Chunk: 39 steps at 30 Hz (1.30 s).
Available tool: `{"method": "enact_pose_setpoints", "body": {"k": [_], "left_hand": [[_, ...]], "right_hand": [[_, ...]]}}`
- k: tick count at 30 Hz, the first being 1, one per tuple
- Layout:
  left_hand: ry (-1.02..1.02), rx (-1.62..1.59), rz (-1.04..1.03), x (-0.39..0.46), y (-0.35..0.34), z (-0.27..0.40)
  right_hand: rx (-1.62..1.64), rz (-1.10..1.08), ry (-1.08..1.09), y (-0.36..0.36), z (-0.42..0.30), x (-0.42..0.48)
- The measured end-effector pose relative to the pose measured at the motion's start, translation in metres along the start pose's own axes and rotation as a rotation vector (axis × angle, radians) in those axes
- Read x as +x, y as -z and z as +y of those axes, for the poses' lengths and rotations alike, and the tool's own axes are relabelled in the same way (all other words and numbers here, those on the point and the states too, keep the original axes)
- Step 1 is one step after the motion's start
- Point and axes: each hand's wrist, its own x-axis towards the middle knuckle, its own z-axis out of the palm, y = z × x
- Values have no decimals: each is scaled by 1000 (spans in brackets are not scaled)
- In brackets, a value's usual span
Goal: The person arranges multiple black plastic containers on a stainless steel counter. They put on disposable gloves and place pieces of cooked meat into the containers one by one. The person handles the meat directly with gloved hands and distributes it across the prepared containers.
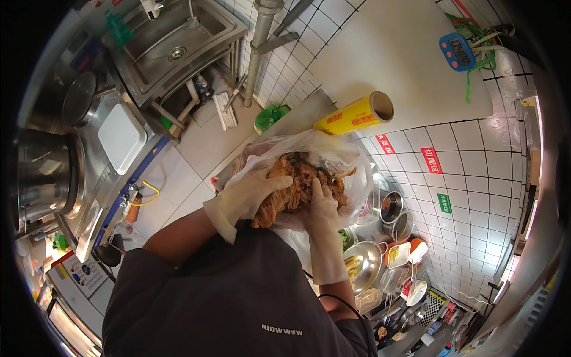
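Note:
Both my hands wear pale, thin gloves. A large heap of brown cooked meat [303, 178] lies in a wide-mouthed clear plastic bag [357, 156] before me. My left hand [250, 192] rests on the left side of the heap, its thumb lying across a big ridged piece and its other fingers partly hidden. With its fingers pointing into the middle of the meat, my right hand [323, 203] touches the pieces from the near side. A yellow roll of cling film [350, 117] lies just beyond the bag.
At right stand a metal bowl of yellow food [365, 267], a dark-filled container [391, 207] and several tubs. Across the aisle are a steel sink [147, 73], a white tray [122, 138] and a large steel pot [42, 178]. A blue timer [457, 52] hangs on the wall.

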Motion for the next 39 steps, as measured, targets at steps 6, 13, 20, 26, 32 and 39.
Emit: {"method": "enact_pose_setpoints", "body": {"k": [6, 13, 20, 26, 32, 39], "left_hand": [[-146, -54, -84, 14, -29, -25], [-259, -193, -176, 37, -24, -37], [134, -1068, -45, 34, -16, -3], [378, -1510, -62, 0, 21, 33], [502, -1483, -27, -34, 42, 51], [433, -1614, 126, -79, 44, 25]], "right_hand": [[215, 167, 66, -15, 59, 39], [-57, -59, -254, 35, 33, 55], [120, 185, -284, 65, 42, 1], [932, 238, -519, 39, 90, -4], [667, 122, -491, 57, 37, -13], [1526, -79, -296, -7, 31, -18]]}}
